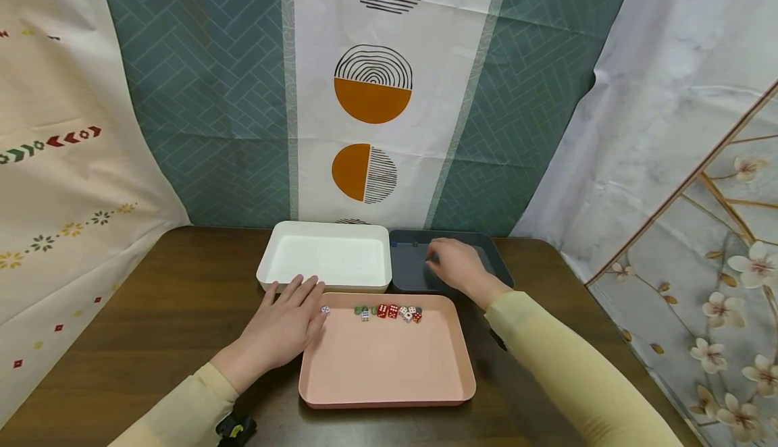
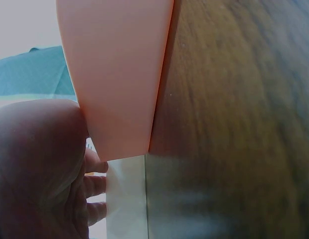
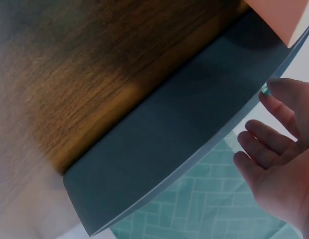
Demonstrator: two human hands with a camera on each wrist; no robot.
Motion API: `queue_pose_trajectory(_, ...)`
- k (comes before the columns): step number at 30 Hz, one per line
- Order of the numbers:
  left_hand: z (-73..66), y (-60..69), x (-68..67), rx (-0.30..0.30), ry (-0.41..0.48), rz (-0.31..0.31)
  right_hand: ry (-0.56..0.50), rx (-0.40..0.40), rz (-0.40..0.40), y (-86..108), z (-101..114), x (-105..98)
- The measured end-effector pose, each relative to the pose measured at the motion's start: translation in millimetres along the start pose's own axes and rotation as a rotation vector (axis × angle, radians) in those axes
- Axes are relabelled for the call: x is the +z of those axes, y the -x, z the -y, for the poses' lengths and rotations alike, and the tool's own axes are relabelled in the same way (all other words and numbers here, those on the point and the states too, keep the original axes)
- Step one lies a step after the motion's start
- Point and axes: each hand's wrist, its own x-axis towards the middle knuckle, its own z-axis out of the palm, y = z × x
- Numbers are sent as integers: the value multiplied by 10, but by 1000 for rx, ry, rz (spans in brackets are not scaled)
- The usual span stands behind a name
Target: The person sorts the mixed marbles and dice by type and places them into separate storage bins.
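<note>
Over the dark tray, my right hand pinches a small green die between thumb and index finger; in the right wrist view the other fingers of this hand are loosely bent. Two small dark dice lie near the dark tray's back edge. My left hand has its fingers extended at the pink tray's left edge, close to one white die. Several red, white and green dice lie along that tray's back side.
A white tray stands behind the pink one, touching or close beside the dark tray. All three sit on a brown wooden table. Patterned cloths hang behind the table and at both sides.
</note>
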Motion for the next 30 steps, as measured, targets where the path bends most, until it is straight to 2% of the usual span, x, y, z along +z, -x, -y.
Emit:
queue_pose_trajectory(12, 19, -6, 14, -5, 13, 4, -19, -14, 92, -99, 19, 108)
queue_pose_trajectory(30, 6, -12, 4, -11, 7, 12, -27, 5, 121, -196, 58, 205)
